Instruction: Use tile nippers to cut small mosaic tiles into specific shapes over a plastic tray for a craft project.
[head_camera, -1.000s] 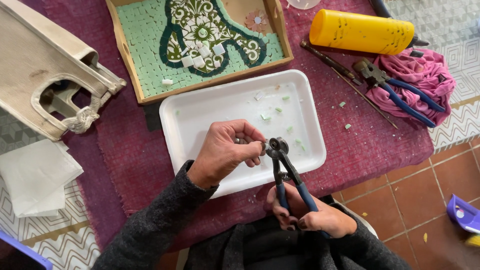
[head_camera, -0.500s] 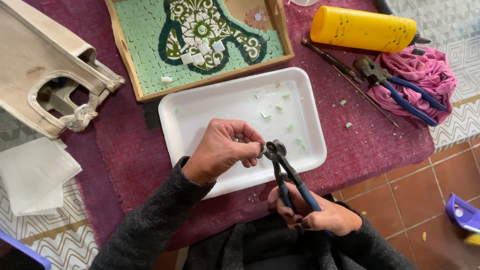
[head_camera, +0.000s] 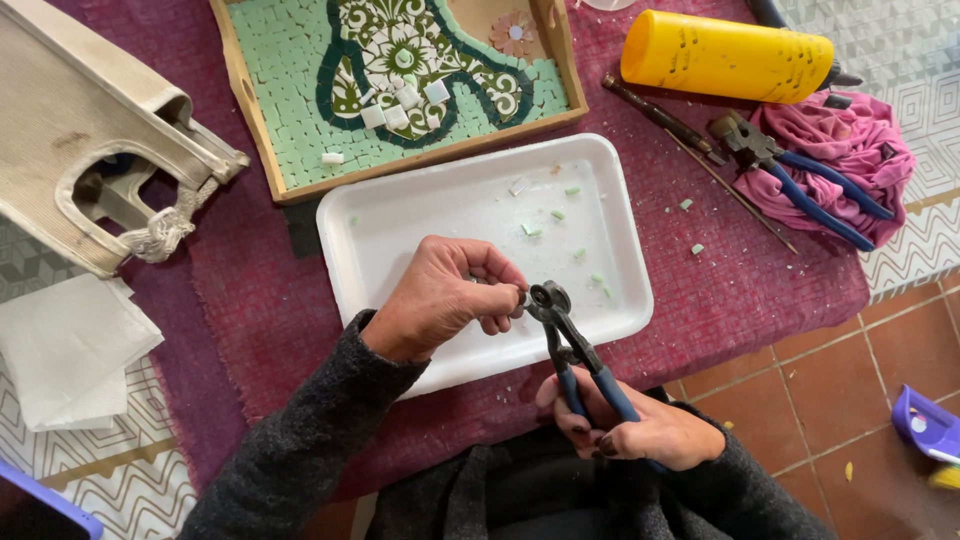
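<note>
My left hand pinches a small tile piece, mostly hidden by the fingers, over the near edge of a white foam tray. My right hand grips the blue handles of tile nippers, whose dark jaws meet the piece at my left fingertips. Several small pale green tile chips lie scattered in the tray. Beyond the tray sits a wooden tray with a green and dark blue floral mosaic, with loose white tiles on it.
A yellow cylinder, a second pair of blue-handled pliers on a pink cloth and a thin stick lie at the right. A beige bag and white paper sit left. Maroon cloth covers the table; tiled floor lies right.
Both hands with the nippers have drifted slightly toward me and to the right; the grip on the piece and the nippers is unchanged.
</note>
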